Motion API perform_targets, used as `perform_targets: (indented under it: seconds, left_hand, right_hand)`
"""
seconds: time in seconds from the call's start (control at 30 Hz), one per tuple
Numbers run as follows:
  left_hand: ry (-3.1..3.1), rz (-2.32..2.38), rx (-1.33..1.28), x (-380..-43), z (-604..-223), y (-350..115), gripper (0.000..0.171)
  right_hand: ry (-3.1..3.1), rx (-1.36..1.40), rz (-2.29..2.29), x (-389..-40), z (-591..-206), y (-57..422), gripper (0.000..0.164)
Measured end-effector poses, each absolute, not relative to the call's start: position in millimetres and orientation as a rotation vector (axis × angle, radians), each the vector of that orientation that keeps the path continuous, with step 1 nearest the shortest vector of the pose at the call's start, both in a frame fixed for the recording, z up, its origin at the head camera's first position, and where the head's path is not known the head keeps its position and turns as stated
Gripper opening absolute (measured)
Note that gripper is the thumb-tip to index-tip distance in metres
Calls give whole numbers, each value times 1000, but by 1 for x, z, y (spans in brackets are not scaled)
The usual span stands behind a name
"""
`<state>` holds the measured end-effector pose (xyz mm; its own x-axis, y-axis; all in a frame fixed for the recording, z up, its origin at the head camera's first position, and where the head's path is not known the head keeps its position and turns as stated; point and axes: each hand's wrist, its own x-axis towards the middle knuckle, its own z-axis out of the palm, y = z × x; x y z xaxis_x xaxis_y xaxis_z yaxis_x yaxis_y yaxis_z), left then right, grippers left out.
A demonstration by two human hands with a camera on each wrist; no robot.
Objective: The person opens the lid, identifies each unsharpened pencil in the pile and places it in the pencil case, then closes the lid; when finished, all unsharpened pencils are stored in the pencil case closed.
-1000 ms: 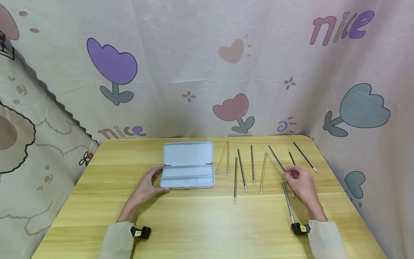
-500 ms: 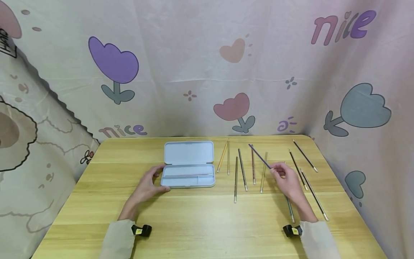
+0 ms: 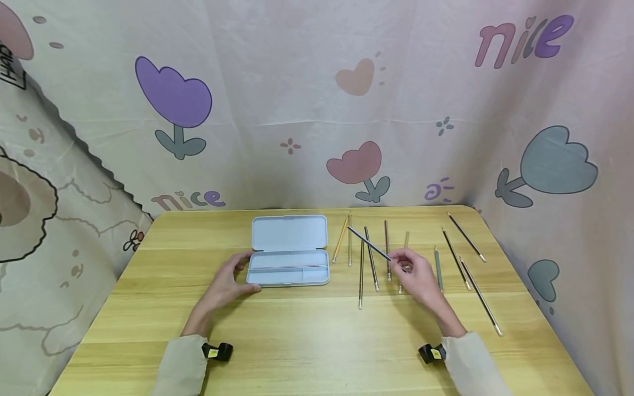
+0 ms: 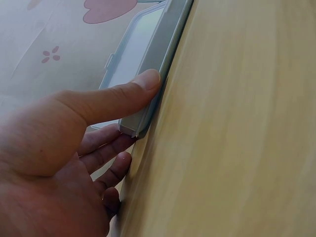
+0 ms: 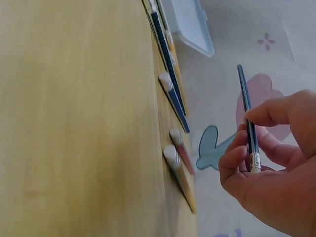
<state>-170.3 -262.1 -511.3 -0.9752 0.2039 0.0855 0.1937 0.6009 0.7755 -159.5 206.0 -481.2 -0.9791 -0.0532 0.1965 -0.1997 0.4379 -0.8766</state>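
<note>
A pale blue pencil case [image 3: 289, 234] lies on the table with its lid folded back and a divided tray in its base. My left hand [image 3: 229, 283] grips the left end of the case. In the left wrist view its thumb [image 4: 123, 98] presses the front edge while the fingers lie round the corner. My right hand [image 3: 415, 275] pinches a dark blue pencil [image 3: 367, 242] between thumb and fingers, above the table. The pencil slants up toward the back left; its metal band and white eraser end [image 5: 255, 165] show inside the palm in the right wrist view.
Right of the case lie a yellow pencil [image 3: 340, 240], a black pencil [image 3: 361, 280], a dark red pencil [image 3: 387, 236] and several others. A green pencil [image 3: 438, 269] and several dark ones, such as a black pencil [image 3: 480, 294], lie farther right. A patterned curtain [image 3: 277, 99] hangs behind the wooden table [image 3: 307, 346].
My right hand has carried the dark blue pencil leftward, from among the right-hand pencils to over the middle ones. My left hand has stayed on the case.
</note>
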Motion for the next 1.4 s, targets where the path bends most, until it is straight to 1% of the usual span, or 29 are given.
perform_targets:
  seconds: [0.23,0.7,0.97,1.4]
  left_hand:
    - [2797,1359,360,-172,-511,-263,91]
    - [2792,1373,356,-173,-512,-261,91]
    - [2787,1359,336,-172,-512,-262,91]
    - [2797,1378,343,-172,-512,-262,91]
  right_hand:
    - [-2562,278,1546,-166,-482,185,15]
    - [-2497,397,1535,-186,-486,121,12]
    - [-2567,504,1520,-200,-487,82,16]
    - [-2687,600,1455,-214,-491,39,8]
